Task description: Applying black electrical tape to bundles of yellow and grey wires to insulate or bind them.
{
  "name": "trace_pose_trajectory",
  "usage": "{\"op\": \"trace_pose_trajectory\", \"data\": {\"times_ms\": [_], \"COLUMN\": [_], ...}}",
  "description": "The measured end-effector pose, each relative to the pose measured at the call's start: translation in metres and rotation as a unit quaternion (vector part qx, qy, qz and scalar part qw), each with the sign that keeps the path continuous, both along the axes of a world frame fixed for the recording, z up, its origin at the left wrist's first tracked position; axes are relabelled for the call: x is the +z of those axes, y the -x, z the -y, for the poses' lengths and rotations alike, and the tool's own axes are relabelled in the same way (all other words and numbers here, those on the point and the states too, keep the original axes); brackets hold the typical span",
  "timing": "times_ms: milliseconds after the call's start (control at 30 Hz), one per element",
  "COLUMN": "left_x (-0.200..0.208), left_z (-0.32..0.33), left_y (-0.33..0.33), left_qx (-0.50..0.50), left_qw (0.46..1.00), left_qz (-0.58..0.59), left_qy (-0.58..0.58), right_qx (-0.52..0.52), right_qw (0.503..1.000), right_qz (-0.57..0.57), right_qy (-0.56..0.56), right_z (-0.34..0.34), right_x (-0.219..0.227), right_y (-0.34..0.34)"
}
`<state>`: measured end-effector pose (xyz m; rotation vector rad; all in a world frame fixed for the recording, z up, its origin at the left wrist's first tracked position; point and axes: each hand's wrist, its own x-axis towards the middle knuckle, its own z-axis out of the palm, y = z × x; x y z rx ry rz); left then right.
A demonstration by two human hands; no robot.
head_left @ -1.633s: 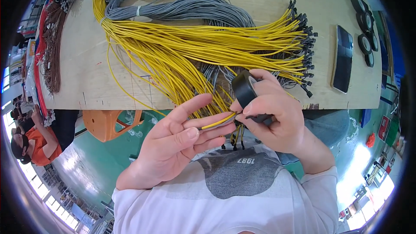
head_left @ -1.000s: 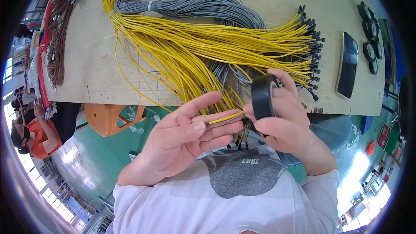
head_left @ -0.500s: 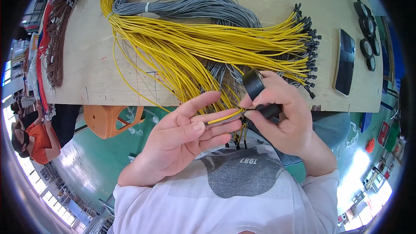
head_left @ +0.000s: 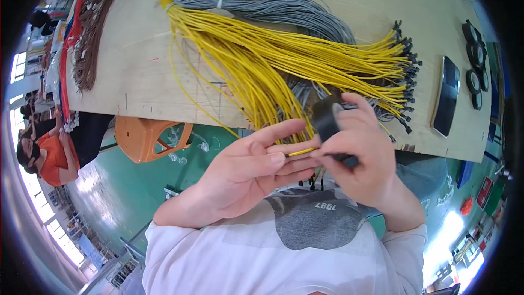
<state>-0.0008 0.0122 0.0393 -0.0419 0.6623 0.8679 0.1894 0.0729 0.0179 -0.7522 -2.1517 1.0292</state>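
A short end of yellow cable [head_left: 300,153] lies across the fingers of my left hand [head_left: 240,169], pinned there by the thumb while the other fingers stay stretched out. My right hand [head_left: 363,150], slightly blurred, grips a roll of black tape [head_left: 326,119] close to that cable. Its fingertips meet the cable beside my left fingers; where exactly the tape touches it is hidden. Behind both hands a large bundle of yellow cables [head_left: 262,43] with black connector ends [head_left: 409,71] spreads over the wooden table [head_left: 147,87]. Some yellow strands hang down over the near edge.
A tied grey cable bundle [head_left: 273,6] lies behind the yellow one. To the right are a phone [head_left: 446,95] and several black tape rolls [head_left: 476,54]. Brown cables [head_left: 93,49] lie at the far left. An orange stool [head_left: 136,141] and a person in orange [head_left: 54,155] are left.
The whole view has shifted, so the table's things sit farther right and a little tilted. My right hand has turned slightly with the tape roll; my left still holds the cable.
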Motion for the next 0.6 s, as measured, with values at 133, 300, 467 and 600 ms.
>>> {"op": "trace_pose_trajectory", "data": {"times_ms": [133, 300, 467, 600], "left_x": [0.001, 0.001, -0.002, -0.005], "left_z": [-0.001, -0.004, -0.003, -0.002], "left_y": [0.001, 0.004, 0.005, 0.006], "left_qx": [0.006, 0.011, 0.017, 0.019], "left_qw": [1.0, 0.999, 0.996, 0.997], "left_qz": [-0.004, 0.005, 0.016, 0.032], "left_qy": [0.024, 0.043, 0.083, 0.074], "right_qx": [-0.022, 0.001, 0.016, 0.028], "right_qw": [0.998, 0.999, 1.0, 1.0], "right_qz": [-0.036, -0.029, -0.024, 0.009], "right_qy": [0.05, 0.034, 0.004, -0.006], "right_z": [-0.001, -0.005, -0.007, -0.007], "right_x": [-0.015, -0.018, -0.02, -0.017], "right_y": [-0.012, -0.008, -0.006, -0.007]}}
